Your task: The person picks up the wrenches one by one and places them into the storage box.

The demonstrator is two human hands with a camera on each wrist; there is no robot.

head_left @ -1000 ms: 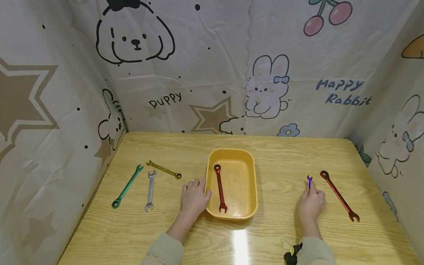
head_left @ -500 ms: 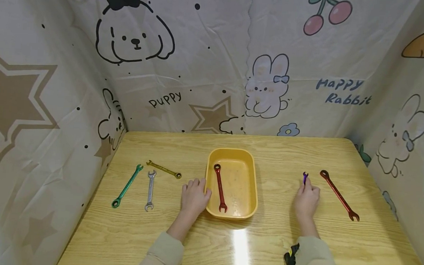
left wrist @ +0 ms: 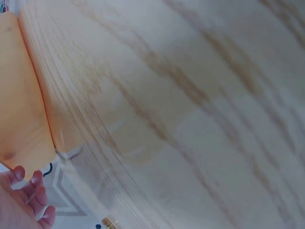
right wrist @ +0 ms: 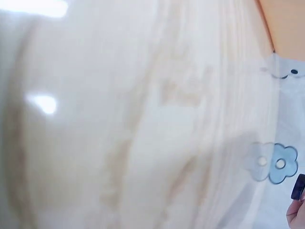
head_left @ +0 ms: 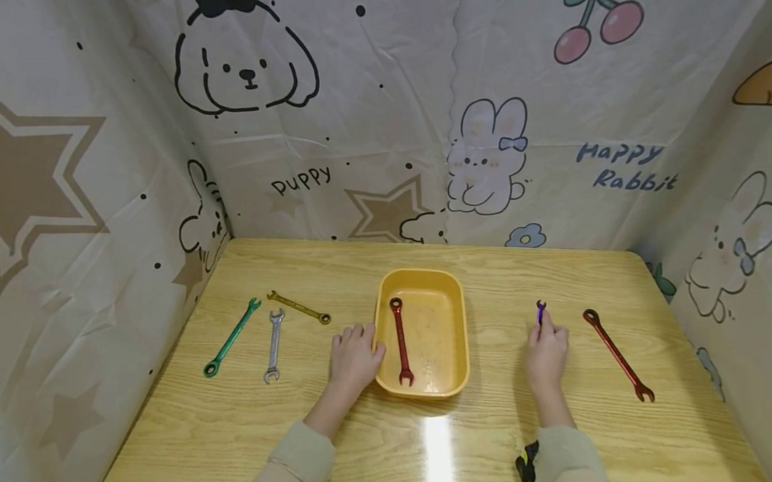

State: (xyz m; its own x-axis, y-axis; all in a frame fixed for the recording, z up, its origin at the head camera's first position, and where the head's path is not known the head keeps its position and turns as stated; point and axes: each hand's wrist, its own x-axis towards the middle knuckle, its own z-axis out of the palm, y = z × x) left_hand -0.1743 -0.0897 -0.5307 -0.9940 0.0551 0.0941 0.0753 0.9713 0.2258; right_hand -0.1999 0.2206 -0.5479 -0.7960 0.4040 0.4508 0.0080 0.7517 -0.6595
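Observation:
In the head view my right hand (head_left: 547, 355) pinches a small purple wrench (head_left: 541, 312), held upright with its open end pointing away, above the table right of the yellow tray (head_left: 467, 347). Only a dark end of the purple wrench (right wrist: 298, 187) and a few fingertips show at the corner of the right wrist view. My left hand (head_left: 354, 359) holds the tray's left rim, thumb over the edge and fingers loosely curled outside. A red wrench (head_left: 402, 344) lies in the left half of the tray. The left wrist view shows the fingertips against the tray's wall (left wrist: 26, 105).
On the left lie a green wrench (head_left: 232, 338), a silver wrench (head_left: 274, 346) and a yellow-gold wrench (head_left: 299, 307). A longer red wrench (head_left: 618, 355) lies at the right. Printed cloth (head_left: 339, 137) walls the wooden table (head_left: 218, 436) at the back and sides.
My right hand has moved left and slightly away from me with the purple wrench, toward the tray and farther from the long red wrench. My left hand and the tray stay put.

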